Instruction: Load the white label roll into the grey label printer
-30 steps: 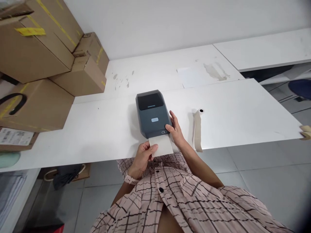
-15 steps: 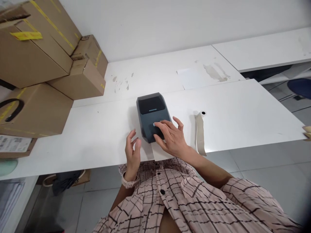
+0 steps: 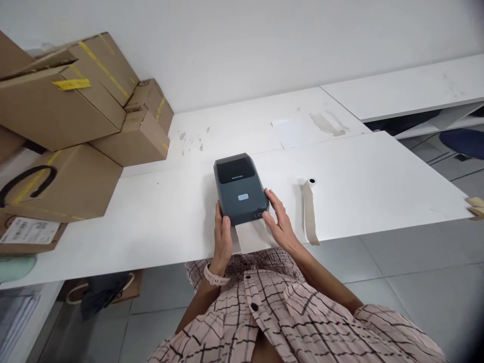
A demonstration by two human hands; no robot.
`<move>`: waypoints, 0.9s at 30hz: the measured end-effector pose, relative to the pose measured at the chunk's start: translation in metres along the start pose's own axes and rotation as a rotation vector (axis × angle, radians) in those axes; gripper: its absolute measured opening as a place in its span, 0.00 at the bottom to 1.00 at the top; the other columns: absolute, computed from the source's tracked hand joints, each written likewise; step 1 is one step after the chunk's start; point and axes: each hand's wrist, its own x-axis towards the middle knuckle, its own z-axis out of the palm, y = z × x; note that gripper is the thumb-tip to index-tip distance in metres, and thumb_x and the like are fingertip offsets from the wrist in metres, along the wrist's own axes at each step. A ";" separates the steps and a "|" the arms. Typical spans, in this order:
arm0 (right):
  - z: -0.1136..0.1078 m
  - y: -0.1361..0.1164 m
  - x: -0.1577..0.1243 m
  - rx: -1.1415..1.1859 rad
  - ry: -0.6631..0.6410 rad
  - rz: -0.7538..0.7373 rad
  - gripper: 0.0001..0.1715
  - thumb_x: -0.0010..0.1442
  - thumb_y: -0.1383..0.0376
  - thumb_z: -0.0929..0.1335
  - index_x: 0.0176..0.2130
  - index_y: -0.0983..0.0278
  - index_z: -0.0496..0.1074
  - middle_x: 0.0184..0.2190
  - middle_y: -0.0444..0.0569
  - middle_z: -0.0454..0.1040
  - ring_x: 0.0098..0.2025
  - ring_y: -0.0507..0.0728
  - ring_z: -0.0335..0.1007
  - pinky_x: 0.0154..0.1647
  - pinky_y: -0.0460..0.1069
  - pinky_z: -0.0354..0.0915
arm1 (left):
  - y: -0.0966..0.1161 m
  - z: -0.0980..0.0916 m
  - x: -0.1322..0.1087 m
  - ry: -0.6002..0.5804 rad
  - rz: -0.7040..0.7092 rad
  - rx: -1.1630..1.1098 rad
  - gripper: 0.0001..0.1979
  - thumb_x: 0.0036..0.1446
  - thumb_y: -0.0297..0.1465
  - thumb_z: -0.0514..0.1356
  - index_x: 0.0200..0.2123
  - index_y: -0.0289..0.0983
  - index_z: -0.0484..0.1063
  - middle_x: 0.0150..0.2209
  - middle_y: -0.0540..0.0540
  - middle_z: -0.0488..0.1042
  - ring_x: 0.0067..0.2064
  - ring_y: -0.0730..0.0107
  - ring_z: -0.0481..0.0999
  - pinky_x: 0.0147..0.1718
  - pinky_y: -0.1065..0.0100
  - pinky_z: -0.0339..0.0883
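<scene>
A dark grey-blue label printer (image 3: 239, 190) with a black window and a light button rests on the white table. My left hand (image 3: 222, 237) lies along its near left side, thumb at the front edge. My right hand (image 3: 279, 224) grips its near right corner, fingers along the side and thumb by a small marking on the front. A pale paper strip (image 3: 251, 237) comes out from under the printer's front, between my hands, towards the table edge.
A partly unrolled paper roll (image 3: 310, 206) lies to the right of the printer. Cardboard boxes (image 3: 83, 176) are stacked at the left. A white sheet (image 3: 289, 133) lies on the table (image 3: 370, 191) at the back, near worn patches. A blue stool (image 3: 463, 142) stands at the far right.
My right hand has moved off the printer's top button to its right side. My left hand has come in against the left side. The view has shifted slightly.
</scene>
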 end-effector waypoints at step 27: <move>-0.013 -0.088 0.213 -0.351 0.043 -0.342 0.50 0.69 0.33 0.49 0.76 0.55 0.38 0.77 0.52 0.50 0.78 0.69 0.44 0.76 0.67 0.48 | 0.023 -0.020 0.108 0.045 -0.047 0.426 0.36 0.61 0.42 0.61 0.69 0.35 0.62 0.56 0.35 0.76 0.52 0.54 0.78 0.48 0.58 0.72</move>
